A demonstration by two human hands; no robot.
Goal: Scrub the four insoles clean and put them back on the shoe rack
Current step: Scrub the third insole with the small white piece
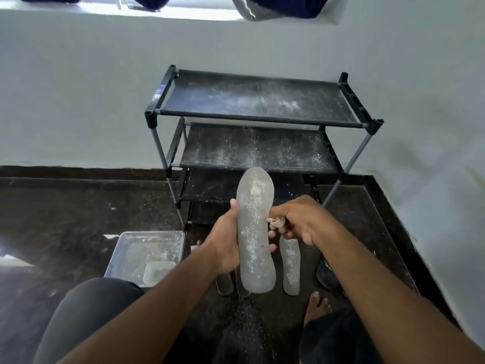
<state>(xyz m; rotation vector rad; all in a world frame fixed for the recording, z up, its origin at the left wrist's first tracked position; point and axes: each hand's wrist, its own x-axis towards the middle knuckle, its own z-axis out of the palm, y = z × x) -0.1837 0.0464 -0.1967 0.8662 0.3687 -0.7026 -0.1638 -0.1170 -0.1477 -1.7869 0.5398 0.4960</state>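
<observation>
We see a translucent, rubbery insole (255, 232), matt and flecked with white powder. The rack (252, 119) pairs dull black fabric shelves, dusted white, with grey metal tubes and black plastic joints. The tray (147, 254) looks like clear, glossy plastic. The floor (78, 219) is dark polished stone, speckled; the wall (78, 101) is smooth matt paint.

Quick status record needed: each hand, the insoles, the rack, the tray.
left hand: grips translucent grey insole, upright, speckled white
right hand: pinches small beige cloth wad beside that insole
floor insoles: three, partly hidden
black three-tier shoe rack: shelves dusted white, no insoles
clear plastic tray: on floor, left
</observation>
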